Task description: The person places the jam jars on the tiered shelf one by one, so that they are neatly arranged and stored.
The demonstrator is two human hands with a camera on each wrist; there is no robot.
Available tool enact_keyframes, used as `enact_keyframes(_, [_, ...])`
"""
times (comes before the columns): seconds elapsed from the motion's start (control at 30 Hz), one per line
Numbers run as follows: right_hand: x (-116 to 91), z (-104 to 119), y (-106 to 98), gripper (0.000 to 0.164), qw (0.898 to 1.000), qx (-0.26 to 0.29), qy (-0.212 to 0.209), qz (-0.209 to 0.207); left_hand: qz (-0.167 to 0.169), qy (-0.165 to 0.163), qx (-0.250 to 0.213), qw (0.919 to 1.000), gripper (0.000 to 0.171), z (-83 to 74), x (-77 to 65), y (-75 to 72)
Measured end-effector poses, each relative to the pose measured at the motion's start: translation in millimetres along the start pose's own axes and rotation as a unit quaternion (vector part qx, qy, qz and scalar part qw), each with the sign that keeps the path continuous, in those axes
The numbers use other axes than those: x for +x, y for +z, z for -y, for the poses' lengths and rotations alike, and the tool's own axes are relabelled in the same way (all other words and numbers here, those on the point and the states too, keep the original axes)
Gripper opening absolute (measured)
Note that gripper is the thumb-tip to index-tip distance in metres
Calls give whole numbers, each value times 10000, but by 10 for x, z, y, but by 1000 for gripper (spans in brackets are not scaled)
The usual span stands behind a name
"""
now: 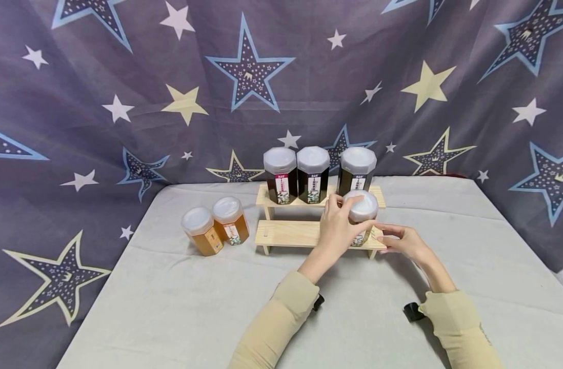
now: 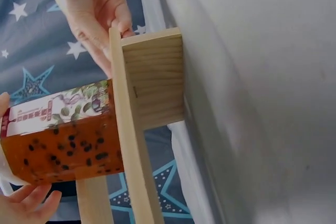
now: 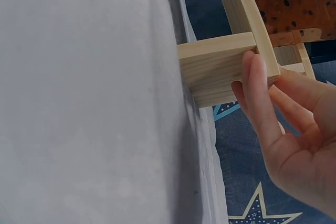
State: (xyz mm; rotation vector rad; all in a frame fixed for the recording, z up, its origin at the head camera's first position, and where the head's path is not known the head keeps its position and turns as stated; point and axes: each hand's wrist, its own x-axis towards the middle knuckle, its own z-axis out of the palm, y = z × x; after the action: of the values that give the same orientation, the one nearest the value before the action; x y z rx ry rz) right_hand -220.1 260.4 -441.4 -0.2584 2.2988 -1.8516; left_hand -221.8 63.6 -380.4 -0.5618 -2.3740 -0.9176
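Observation:
On the right end of the lower step of a two-step wooden rack (image 1: 288, 233) stands a jar (image 2: 65, 148) with a pale lid and orange filling full of dark seeds. My left hand (image 1: 335, 225) holds this jar about its lid and upper part, thumb and fingers on opposite sides. My right hand (image 1: 408, 242) pinches the right end of the lower step; in the right wrist view its fingers (image 3: 257, 93) lie against the board's underside and end. The left hand hides part of the jar in the head view.
Three dark jars (image 1: 313, 177) with pale lids stand on the upper step, with a gap before the right one. Left of the rack, two amber jars (image 1: 203, 236) stand on the grey-white cloth (image 1: 171, 307). Behind hangs a star-patterned curtain (image 1: 309, 92).

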Motion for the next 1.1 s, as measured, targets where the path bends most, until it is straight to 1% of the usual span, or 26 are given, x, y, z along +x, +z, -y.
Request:
enact_keyframes(0.13, [-1,8,5,44,10000,18,-7,21,385,38,14,9992,56,23,-1,-75])
enact_keyframes(0.23, [-1,12,5,45,10000,73,33,22,653,142,0,9978,55,54,-5,-119])
enact_keyframes(0.33, [-7,13,-1,47,9999,68,76,8,762,321,-17,9966,53,93,-14,-151])
enact_keyframes(0.43, [-11,14,-7,47,9999,37,113,-4,709,479,-52,9963,50,128,-30,-183])
enact_keyframes(0.7, [-7,17,-4,48,9999,62,128,-19,376,711,-427,9958,38,211,-77,-310])
enact_keyframes(0.87, [-10,15,0,47,9999,68,83,-18,336,726,-461,9957,33,272,-101,-408])
enact_keyframes(1.1, [-22,43,12,48,10000,-8,85,-10,335,679,-265,9968,30,387,-136,-532])
